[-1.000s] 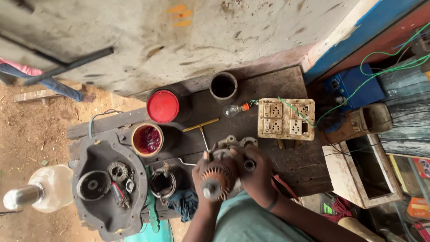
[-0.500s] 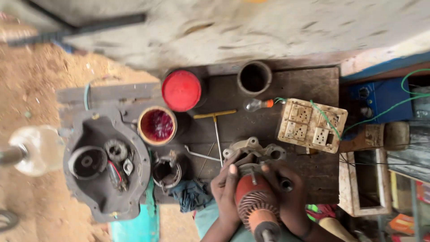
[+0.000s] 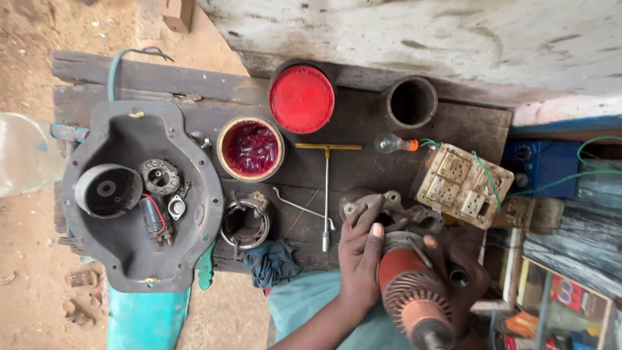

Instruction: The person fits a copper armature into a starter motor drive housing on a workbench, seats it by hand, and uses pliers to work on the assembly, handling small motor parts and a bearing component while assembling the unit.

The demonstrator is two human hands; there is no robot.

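Observation:
My left hand point(image 3: 358, 256) and my right hand point(image 3: 461, 269) both grip a motor armature point(image 3: 408, 291) with a copper-red winding and a ribbed commutator end, its shaft pointing toward me. Its far end sits in a grey metal housing point(image 3: 395, 210) lying on the dark wooden bench point(image 3: 363, 123). My left fingers wrap the left side of the armature and touch the housing; my right hand cups the right side.
A T-handle wrench point(image 3: 326, 188), a bent wire tool point(image 3: 301, 207), a stator ring point(image 3: 245, 223), a blue rag point(image 3: 272, 262), a tin of red liquid point(image 3: 250, 149), a red lid point(image 3: 301, 98), a pipe section point(image 3: 409, 102), a bulb point(image 3: 392, 142), a socket board point(image 3: 463, 185) and a black casing point(image 3: 139, 194).
The camera view has dropped and closed in. The armature has swung so its shaft points toward me, both hands staying on it at the housing.

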